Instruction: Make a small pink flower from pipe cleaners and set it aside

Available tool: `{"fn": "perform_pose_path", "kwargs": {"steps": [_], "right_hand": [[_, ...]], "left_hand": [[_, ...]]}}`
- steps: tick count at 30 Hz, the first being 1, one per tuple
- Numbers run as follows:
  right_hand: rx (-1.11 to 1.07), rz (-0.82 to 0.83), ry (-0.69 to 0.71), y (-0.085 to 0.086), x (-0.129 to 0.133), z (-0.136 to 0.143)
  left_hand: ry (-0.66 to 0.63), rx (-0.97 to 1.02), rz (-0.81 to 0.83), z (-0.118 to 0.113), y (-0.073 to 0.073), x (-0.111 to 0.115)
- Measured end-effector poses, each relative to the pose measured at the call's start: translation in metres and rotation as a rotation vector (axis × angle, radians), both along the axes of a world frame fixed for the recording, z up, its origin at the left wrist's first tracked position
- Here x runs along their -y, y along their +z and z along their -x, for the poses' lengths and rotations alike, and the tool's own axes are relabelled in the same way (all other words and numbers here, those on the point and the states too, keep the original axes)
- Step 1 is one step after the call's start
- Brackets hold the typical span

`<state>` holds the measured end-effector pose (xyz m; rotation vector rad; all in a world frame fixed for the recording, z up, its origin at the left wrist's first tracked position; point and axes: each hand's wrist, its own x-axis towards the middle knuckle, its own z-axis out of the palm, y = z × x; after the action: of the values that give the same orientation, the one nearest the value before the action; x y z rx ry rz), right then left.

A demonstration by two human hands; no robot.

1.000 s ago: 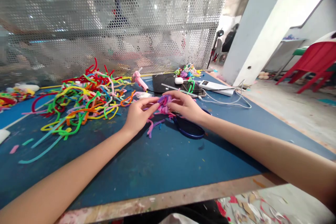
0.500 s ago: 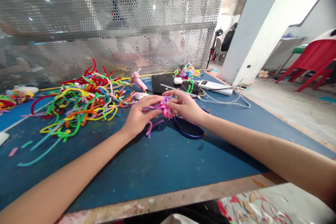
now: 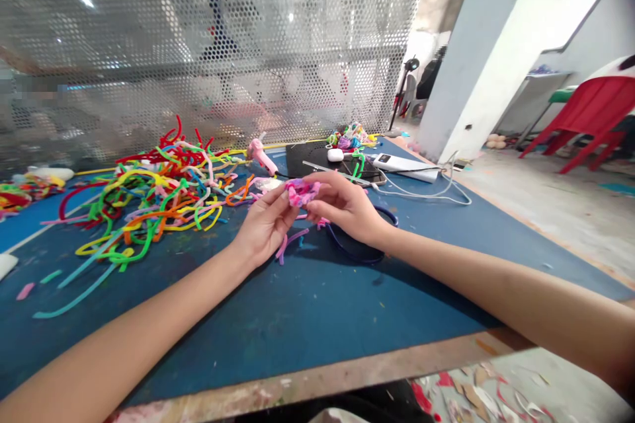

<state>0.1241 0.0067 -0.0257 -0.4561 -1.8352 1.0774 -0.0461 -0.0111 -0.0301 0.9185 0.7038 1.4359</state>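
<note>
Between my two hands, above the middle of the table, is a small pink and purple piece of twisted fuzzy stems (image 3: 302, 193). My left hand (image 3: 268, 221) pinches its left side between thumb and fingers. The fingertips of my right hand (image 3: 347, 206) close on its right side. Below my hands, short pink and purple fuzzy stem pieces (image 3: 284, 248) lie on the table. A dark blue loop (image 3: 350, 256) lies partly under my right hand. The exact shape of the pink piece is partly hidden by my fingers.
A tangled heap of colourful fuzzy stems (image 3: 163, 192) spreads over the left of the blue table (image 3: 278, 330). Behind my hands are a pink glue gun (image 3: 261, 157), a black board (image 3: 302, 157), a white earbud case (image 3: 335, 155) and a white power bank (image 3: 405, 166) with a cable. A perforated metal screen (image 3: 297, 92) stands behind.
The pink and purple piece has shifted slightly left and turned in my fingers. My left hand has rolled so its palm side shows more; my right hand has moved slightly.
</note>
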Motion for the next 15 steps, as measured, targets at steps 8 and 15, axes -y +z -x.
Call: {"fn": "perform_pose_path", "kwargs": {"steps": [8, 15], "right_hand": [[0.081, -0.135, -0.137, -0.0003, 0.0013, -0.0005], [0.023, -0.177, -0.092, -0.0007, -0.0062, -0.0015]], "left_hand": [[-0.014, -0.033, -0.037, 0.0019, -0.0001, 0.0002], [-0.037, -0.122, -0.050, 0.0041, 0.0009, 0.0006]]}}
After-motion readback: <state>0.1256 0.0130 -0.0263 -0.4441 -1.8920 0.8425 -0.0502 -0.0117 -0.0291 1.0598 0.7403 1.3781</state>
